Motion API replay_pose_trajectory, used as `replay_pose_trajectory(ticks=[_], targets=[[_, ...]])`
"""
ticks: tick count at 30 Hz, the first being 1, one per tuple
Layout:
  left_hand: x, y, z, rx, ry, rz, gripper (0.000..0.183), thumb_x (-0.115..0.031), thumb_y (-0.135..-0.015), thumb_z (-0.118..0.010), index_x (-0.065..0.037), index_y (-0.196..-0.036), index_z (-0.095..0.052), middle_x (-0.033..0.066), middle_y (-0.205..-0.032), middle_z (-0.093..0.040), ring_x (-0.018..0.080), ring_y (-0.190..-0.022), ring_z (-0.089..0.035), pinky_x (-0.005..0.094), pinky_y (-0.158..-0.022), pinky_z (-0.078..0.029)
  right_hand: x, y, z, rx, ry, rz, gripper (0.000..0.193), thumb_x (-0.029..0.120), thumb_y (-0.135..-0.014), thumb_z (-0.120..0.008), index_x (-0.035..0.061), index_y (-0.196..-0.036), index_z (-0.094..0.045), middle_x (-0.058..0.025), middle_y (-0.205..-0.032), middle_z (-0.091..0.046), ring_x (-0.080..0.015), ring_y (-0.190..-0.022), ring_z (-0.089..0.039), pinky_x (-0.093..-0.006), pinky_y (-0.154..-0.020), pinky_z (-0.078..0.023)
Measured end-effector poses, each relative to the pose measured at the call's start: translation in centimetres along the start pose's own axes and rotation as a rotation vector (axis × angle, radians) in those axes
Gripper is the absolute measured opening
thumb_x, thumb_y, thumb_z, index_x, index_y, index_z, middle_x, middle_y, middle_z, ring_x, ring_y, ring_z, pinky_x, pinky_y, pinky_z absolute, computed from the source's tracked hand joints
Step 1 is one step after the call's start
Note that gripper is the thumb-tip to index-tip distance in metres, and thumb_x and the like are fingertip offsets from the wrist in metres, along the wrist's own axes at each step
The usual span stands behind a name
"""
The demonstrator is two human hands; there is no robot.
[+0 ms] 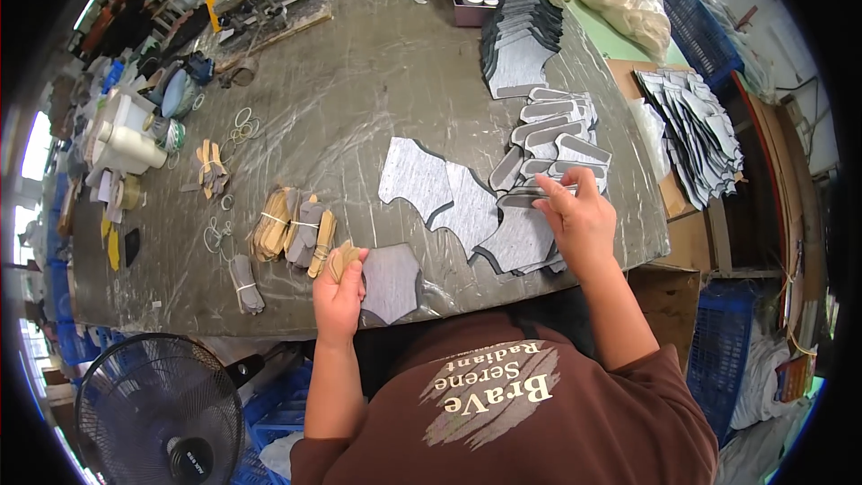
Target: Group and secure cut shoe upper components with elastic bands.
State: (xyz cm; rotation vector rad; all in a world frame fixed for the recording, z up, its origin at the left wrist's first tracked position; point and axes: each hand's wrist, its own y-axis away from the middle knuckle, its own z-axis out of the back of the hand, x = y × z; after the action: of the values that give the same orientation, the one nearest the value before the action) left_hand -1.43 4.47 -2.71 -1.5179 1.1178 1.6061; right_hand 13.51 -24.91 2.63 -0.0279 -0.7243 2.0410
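My left hand (338, 299) is closed around a small stack of tan strips (342, 260) near the table's front edge. Just right of it lies a single grey fabric piece (392, 280) with curved-in sides. My right hand (581, 220) is over the right part of the table, thumb and forefinger apart, with nothing visible between them. Under and beyond its fingers is a heap of grey pieces with dark-edged oblong strips (549, 133). Overlapping light-grey cut pieces (462, 202) fan out to its left. Whether the fingers touch the heap cannot be told.
Banded bundles of tan and grey strips (289, 226) lie left of centre, near loose rubber bands (242, 126). A dark-edged stack (523, 45) stands at the far right, with more pieces (691, 130) beyond the table. A black fan (162, 413) is at lower left.
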Motion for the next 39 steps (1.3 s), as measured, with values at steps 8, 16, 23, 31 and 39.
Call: replay_pose_trajectory(ticks=[8,16,23,31,39], targets=[[-0.6,-0.2,-1.4,0.056,0.071,0.026,0.012,-0.008,-0.09,-0.057,0.0,-0.099,-0.061,-0.0006,-0.077,-0.057,0.0026,-0.057,-0.045,0.0175,-0.052,-0.037,8.7,-1.2,-1.8,0.424,-0.932,0.038,0.012,0.005,-0.076,-0.067,0.0024,-0.088,-0.066,-0.0113,-0.079,-0.063,-0.0252,-0.072,-0.063,-0.0322,-0.065,-0.05],[-0.9,1.7,-3.2,0.168,-0.058,-0.112,0.031,-0.02,-0.099,-0.043,0.004,-0.117,-0.051,0.0053,-0.102,-0.057,0.0078,-0.087,-0.051,0.0201,-0.074,-0.041,11.7,-0.1,-6.0,0.802,-1.43,-0.487,0.019,0.008,-0.086,-0.06,-0.0097,-0.092,-0.064,-0.0102,-0.08,-0.069,-0.0109,-0.076,-0.063,-0.0261,-0.07,-0.05],[-0.4,2.0,-3.5,0.176,-0.132,-0.174,0.029,-0.014,-0.098,-0.043,0.005,-0.118,-0.051,0.0066,-0.107,-0.059,0.0085,-0.091,-0.053,0.0222,-0.08,-0.043,11.5,-0.4,-4.8,0.818,-1.24,-0.402,0.021,0.011,-0.083,-0.064,-0.0094,-0.085,-0.064,-0.0138,-0.081,-0.069,-0.0146,-0.078,-0.066,-0.0293,-0.071,-0.051],[-0.3,2.3,-3.8,0.167,-0.197,-0.196,0.03,-0.014,-0.098,-0.044,0.005,-0.121,-0.051,0.0046,-0.103,-0.059,0.0081,-0.089,-0.053,0.0227,-0.079,-0.043,11.1,-0.3,-4.5,0.656,-1.093,-0.106,0.013,0.008,-0.081,-0.065,-0.0045,-0.084,-0.066,-0.0126,-0.072,-0.066,-0.0114,-0.066,-0.06,-0.0276,-0.061,-0.048],[0.0,2.9,-4.4,0.164,0.092,-0.036,0.03,-0.019,-0.099,-0.041,0.0,-0.119,-0.052,-0.0033,-0.077,-0.048,0.0022,-0.06,-0.037,0.0182,-0.053,-0.03,11.6,0.6,-5.7,0.695,-1.309,-0.298,0.01,0.005,-0.082,-0.06,-0.0046,-0.083,-0.064,-0.0071,-0.073,-0.065,-0.0103,-0.067,-0.059,-0.0273,-0.061,-0.048]])
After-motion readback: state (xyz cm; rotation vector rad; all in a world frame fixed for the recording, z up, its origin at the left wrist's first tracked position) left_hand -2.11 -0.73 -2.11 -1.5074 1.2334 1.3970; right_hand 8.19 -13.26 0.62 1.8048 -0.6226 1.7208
